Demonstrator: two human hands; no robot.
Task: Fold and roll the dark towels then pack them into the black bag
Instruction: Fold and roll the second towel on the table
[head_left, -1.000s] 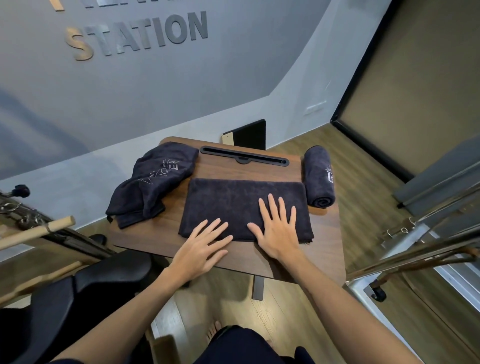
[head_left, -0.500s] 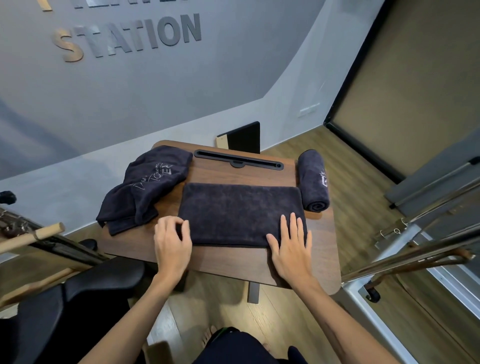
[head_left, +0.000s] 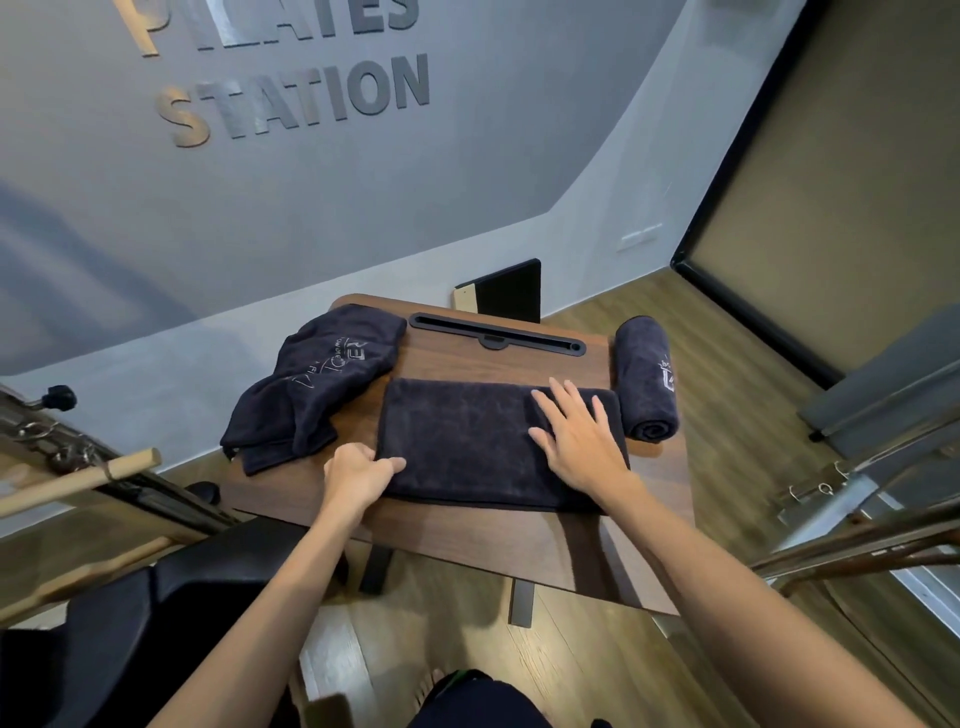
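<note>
looks like the rolling step is about to start: the folded towel (head_left: 467, 441) lies flat mid-desk (head_left: 467, 540), left hand (head_left: 358, 475) pinching its left edge, right hand (head_left: 576, 441) spread flat on it, so next that edge probably needs curling tightly rightward

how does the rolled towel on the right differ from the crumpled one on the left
The rolled dark towel is a tight cylinder showing a spiral end; the crumpled dark towel lies loose and unfolded. The crumpled one sprawls wider and shows more lettering. Both are the same dark fabric, on the wooden table.
</note>
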